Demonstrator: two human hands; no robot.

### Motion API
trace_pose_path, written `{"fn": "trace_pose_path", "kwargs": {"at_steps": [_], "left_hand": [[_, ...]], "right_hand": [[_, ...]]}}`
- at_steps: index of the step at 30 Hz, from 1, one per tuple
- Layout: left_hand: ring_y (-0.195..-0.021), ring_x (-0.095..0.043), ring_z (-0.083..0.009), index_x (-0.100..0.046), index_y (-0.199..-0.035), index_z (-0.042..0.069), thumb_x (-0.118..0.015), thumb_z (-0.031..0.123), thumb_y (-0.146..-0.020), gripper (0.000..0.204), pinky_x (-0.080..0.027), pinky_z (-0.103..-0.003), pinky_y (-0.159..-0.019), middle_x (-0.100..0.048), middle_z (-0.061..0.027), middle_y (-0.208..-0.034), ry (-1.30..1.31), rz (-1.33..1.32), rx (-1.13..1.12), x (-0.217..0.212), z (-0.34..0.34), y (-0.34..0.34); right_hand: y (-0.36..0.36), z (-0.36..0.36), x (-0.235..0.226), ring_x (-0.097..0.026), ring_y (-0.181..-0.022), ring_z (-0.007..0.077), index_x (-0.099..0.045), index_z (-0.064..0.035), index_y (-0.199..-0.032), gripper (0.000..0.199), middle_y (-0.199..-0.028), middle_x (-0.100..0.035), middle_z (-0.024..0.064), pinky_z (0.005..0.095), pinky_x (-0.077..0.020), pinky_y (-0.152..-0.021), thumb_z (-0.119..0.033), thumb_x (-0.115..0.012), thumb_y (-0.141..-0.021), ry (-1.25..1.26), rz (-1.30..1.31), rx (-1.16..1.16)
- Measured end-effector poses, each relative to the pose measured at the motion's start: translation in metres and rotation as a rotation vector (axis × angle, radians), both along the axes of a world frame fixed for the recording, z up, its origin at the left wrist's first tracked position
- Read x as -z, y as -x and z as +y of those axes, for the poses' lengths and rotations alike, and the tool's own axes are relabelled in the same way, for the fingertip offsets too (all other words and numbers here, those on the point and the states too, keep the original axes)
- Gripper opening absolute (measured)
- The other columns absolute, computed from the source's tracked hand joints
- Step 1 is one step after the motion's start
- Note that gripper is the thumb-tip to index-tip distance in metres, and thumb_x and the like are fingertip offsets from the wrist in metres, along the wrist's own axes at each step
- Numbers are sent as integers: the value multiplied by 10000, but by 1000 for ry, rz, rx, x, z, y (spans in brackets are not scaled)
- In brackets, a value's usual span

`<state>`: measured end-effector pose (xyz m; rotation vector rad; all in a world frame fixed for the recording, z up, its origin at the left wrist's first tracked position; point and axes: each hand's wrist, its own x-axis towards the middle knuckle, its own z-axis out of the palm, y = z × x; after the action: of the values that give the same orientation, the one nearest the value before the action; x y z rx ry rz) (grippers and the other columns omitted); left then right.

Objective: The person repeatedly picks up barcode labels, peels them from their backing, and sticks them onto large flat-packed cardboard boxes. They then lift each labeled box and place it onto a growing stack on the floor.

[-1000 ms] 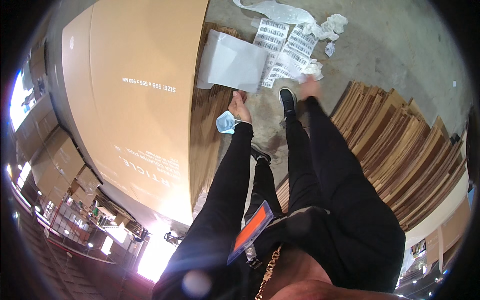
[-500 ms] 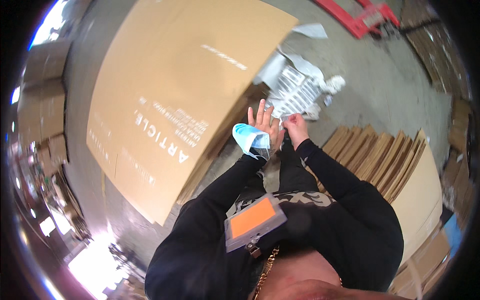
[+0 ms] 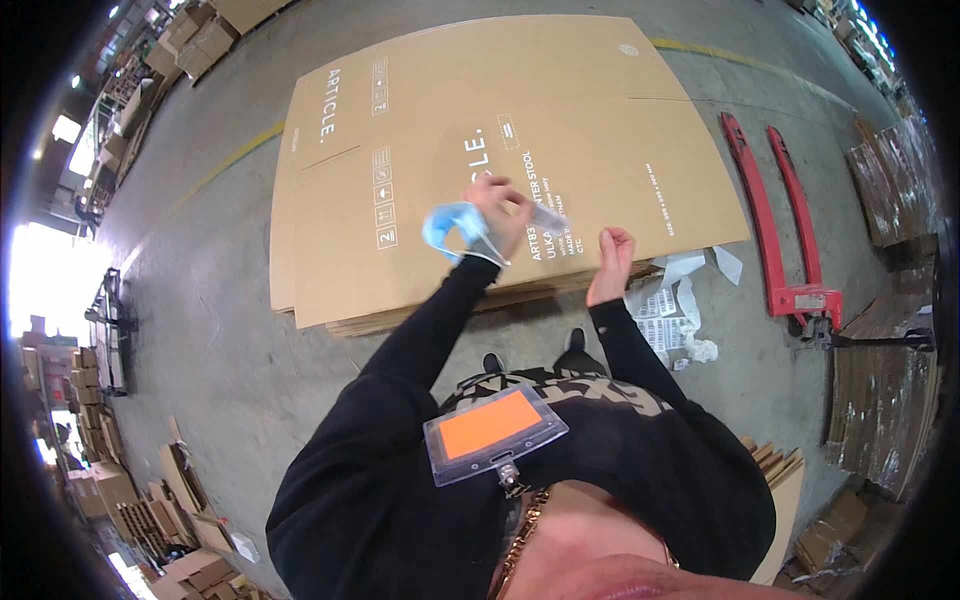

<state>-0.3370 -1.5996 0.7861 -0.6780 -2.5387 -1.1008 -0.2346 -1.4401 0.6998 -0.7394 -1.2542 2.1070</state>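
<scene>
My left hand [image 3: 500,212] is over the flat cardboard sheets [image 3: 430,90], slightly smeared by motion, its fingers curled. A small greyish, see-through strip [image 3: 547,218] sticks out from its fingers, too blurred to name more exactly. A light-blue face mask [image 3: 440,228] hangs round my left wrist by its loops. To the right, my right hand [image 3: 612,262] is raised near the front edge of the cardboard, thumb and fingertips pressed together. Whatever they pinch, if anything, is too small to make out.
On the floor beside the cardboard stack lie crumpled papers and labels [image 3: 662,325]. A red pallet jack [image 3: 803,300] stands farther right. Bundled cardboard [image 3: 880,410] is at the right edge, and more cardboard pieces [image 3: 775,460] are near my right elbow.
My view has swung so the cardboard stack lies straight ahead. Both hands have moved from above the floor papers to the cardboard, and now are farther apart. My left fingers, spread before, are curled.
</scene>
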Motion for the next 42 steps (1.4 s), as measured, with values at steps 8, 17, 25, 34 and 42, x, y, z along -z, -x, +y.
{"fn": "trace_pose_path", "kwargs": {"at_steps": [8, 17, 25, 34, 42], "left_hand": [[-1004, -597, -229, -708, -764, -1, -793, 201, -703, 227, -473, -358, -856, -594, -127, -1133, -628, -484, -150, 2, -52, 68], [-1053, -575, -222, -693, -815, -11, -809, 170, -702, 243, -428, -358, -921, -593, -121, -1177, -785, -673, -414, 41, -5, 132], [-891, -600, -165, -651, -999, 4, -712, 172, -819, 254, -447, -315, -865, -628, -85, -1079, -911, -777, -644, 87, 30, 149], [-726, -536, -196, -439, -1338, 231, -515, 407, -933, 448, -460, -441, -777, -566, -43, -852, -2148, -1087, -189, 226, 138, 212], [-653, -532, -132, -452, -1332, 247, -544, 408, -919, 453, -489, -375, -643, -529, -4, -796, -2086, -1037, -452, 291, 142, 268]], "right_hand": [[104, -27, 17, -524, -993, 177, -552, -150, -1038, 412, -1014, -546, 0, 435, -408, -884, -472, -686, -818, 631, -98, -488], [215, -7, 43, -504, -1037, 177, -539, -142, -1043, 346, -1005, -498, -6, 457, -403, -943, -390, -684, -851, 1078, -395, -660], [308, 36, 97, -499, -863, 112, -597, -131, -1017, 235, -918, -559, -41, 348, -410, -772, -298, -669, -867, 751, -464, -845], [539, 101, 194, -606, -749, 153, -683, -7, -860, 362, -798, -672, 72, 298, -486, -692, -319, -794, -715, -661, -478, -1074], [572, 73, 231, -647, -767, 180, -702, -96, -843, 328, -793, -693, 40, 335, -482, -759, -370, -783, -682, -1064, -619, -993]]}}
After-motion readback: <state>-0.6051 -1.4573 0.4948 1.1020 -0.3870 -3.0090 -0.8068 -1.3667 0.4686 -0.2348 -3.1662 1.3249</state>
